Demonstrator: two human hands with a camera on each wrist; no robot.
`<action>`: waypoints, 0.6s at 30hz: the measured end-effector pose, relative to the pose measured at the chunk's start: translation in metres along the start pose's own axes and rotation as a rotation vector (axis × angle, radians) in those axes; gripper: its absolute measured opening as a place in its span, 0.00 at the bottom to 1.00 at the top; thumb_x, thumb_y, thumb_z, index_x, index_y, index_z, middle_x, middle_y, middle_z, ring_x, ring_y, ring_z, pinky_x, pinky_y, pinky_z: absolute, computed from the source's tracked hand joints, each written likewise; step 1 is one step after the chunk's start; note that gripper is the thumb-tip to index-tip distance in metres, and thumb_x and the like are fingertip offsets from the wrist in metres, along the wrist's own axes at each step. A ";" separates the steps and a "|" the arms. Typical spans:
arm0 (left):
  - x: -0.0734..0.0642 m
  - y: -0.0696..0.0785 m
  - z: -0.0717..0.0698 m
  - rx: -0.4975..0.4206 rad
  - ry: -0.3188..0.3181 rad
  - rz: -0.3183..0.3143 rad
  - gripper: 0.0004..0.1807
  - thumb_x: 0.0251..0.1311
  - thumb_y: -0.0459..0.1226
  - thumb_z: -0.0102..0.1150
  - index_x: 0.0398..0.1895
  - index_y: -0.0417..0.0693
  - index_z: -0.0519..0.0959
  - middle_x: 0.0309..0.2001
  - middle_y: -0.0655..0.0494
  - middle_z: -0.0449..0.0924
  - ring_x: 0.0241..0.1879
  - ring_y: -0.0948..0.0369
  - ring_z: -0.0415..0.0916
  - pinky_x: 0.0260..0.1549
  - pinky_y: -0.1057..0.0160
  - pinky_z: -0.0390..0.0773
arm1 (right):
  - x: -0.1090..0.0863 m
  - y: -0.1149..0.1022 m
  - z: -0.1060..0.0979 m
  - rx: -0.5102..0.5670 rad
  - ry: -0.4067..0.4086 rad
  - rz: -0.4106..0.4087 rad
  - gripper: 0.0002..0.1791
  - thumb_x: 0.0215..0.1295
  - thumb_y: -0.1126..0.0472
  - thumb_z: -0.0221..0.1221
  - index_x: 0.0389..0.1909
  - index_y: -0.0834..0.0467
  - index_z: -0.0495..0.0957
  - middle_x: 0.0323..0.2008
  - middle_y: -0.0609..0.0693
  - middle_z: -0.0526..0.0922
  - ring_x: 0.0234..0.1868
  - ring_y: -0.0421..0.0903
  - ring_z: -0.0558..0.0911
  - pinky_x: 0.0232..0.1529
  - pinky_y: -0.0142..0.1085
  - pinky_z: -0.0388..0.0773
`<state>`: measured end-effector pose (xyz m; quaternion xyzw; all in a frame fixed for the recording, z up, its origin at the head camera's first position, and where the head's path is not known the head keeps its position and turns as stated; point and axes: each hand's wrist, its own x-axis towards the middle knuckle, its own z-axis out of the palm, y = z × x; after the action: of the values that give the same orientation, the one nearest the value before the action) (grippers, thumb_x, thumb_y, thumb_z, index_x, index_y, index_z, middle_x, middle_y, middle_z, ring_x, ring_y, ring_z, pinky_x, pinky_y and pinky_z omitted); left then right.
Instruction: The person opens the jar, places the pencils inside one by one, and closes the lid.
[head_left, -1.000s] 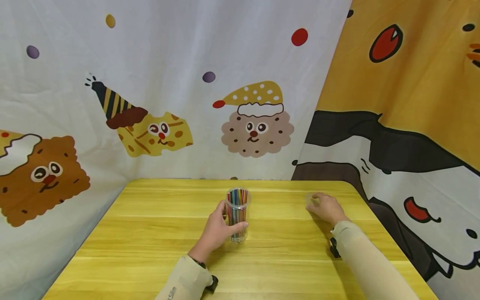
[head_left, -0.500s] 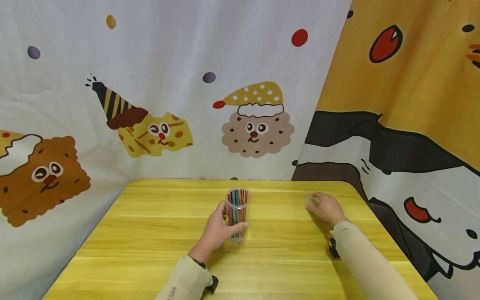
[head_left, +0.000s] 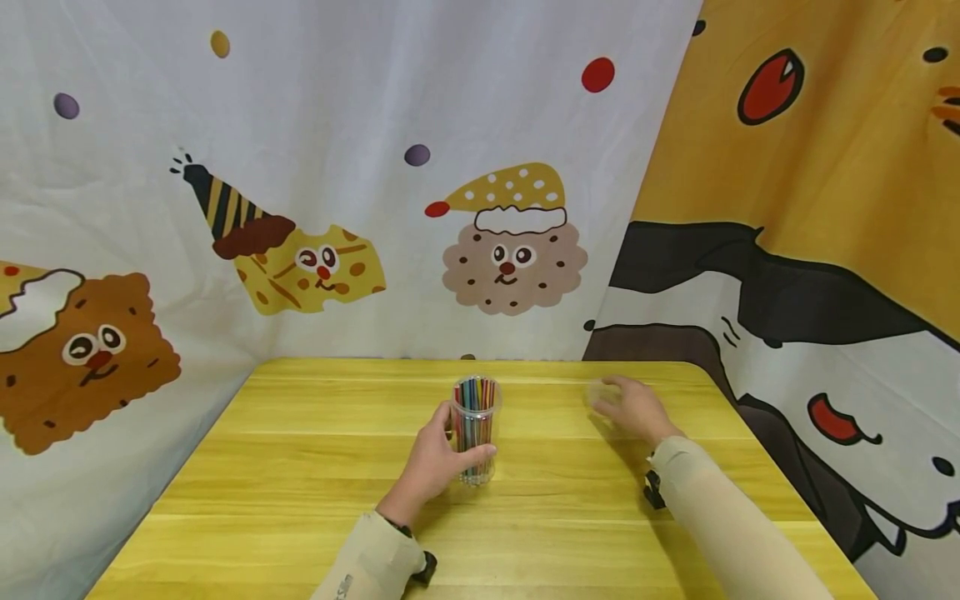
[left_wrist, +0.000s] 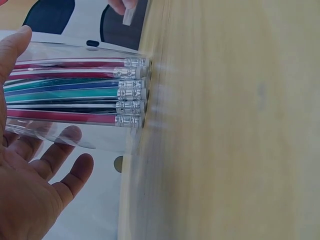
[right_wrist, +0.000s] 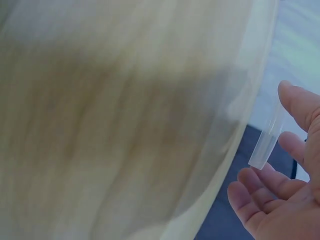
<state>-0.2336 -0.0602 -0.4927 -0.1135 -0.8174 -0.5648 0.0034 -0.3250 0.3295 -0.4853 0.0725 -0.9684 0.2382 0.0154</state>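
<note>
Upright on the table stands a clear plastic jar (head_left: 476, 425) full of colored pencils. My left hand (head_left: 435, 458) grips its side, the thumb across the front. In the left wrist view the pencils (left_wrist: 75, 93) show metal ferrules and eraser ends at the jar's base. To the right, above the table, my right hand (head_left: 633, 408) pinches a clear round lid (head_left: 600, 393) between thumb and fingers. Seen edge-on in the right wrist view, that translucent lid (right_wrist: 267, 142) has a shallow rim, with the other fingers curled loosely below it.
The wooden table (head_left: 315, 500) spreads around both hands, its far edge meeting a white curtain (head_left: 337, 100) printed with cartoon snacks. A yellow printed curtain (head_left: 840, 167) hangs along the right side.
My right hand has moved left with the lid, toward the jar. The left hand and the jar have stayed where they were.
</note>
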 end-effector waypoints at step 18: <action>0.001 -0.002 0.000 -0.034 -0.003 0.003 0.42 0.59 0.51 0.80 0.73 0.56 0.69 0.61 0.54 0.83 0.63 0.51 0.80 0.62 0.40 0.82 | -0.003 -0.055 -0.005 0.075 0.069 -0.122 0.32 0.73 0.46 0.67 0.73 0.55 0.77 0.73 0.64 0.76 0.69 0.69 0.77 0.67 0.66 0.75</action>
<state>-0.2352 -0.0603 -0.4943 -0.1158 -0.8075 -0.5784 0.0009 -0.3139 0.2840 -0.4554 0.1239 -0.9515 0.2751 0.0607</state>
